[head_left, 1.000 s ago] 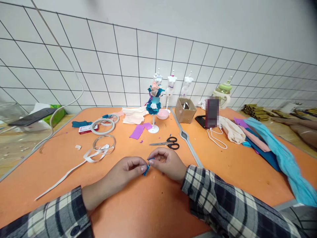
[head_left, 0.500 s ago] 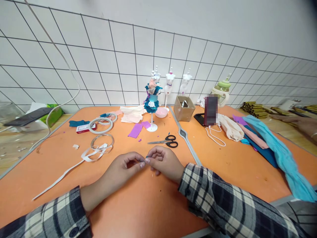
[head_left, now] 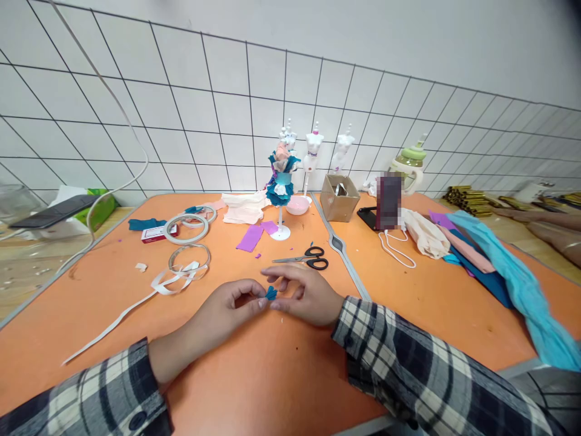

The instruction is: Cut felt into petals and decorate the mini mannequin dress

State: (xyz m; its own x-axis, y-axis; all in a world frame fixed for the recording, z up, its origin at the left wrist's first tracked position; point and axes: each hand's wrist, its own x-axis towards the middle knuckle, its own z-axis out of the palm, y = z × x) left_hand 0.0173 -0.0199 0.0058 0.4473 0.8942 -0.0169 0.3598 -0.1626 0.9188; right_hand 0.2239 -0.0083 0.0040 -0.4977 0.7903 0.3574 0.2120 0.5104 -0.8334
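Between thumb and index finger, my left hand (head_left: 233,306) pinches a small gathered piece of blue crepe paper (head_left: 271,293). My right hand (head_left: 306,293) is just to its right, thumb and fingers apart around the piece's free end; whether a fingertip touches it is hard to tell. Beyond my right hand lie black-handled scissors (head_left: 303,259) with their blades pointing left. Farther back stands a small dress form (head_left: 281,181) dressed in blue and pink crepe paper, on a white round base.
Tape rings (head_left: 186,229) and a loose white strip (head_left: 113,327) lie on the left. Purple paper (head_left: 249,238) is near the dress form. At the back are a cardboard box (head_left: 339,200), a phone (head_left: 389,203) and a bottle (head_left: 410,163). Crepe lengths (head_left: 521,284) drape at right, near another person's arm (head_left: 544,230).
My right fingers have opened and drawn away from the pinch. The blue piece, almost hidden before, now shows fanned out at my left fingertips. The view has shifted slightly.
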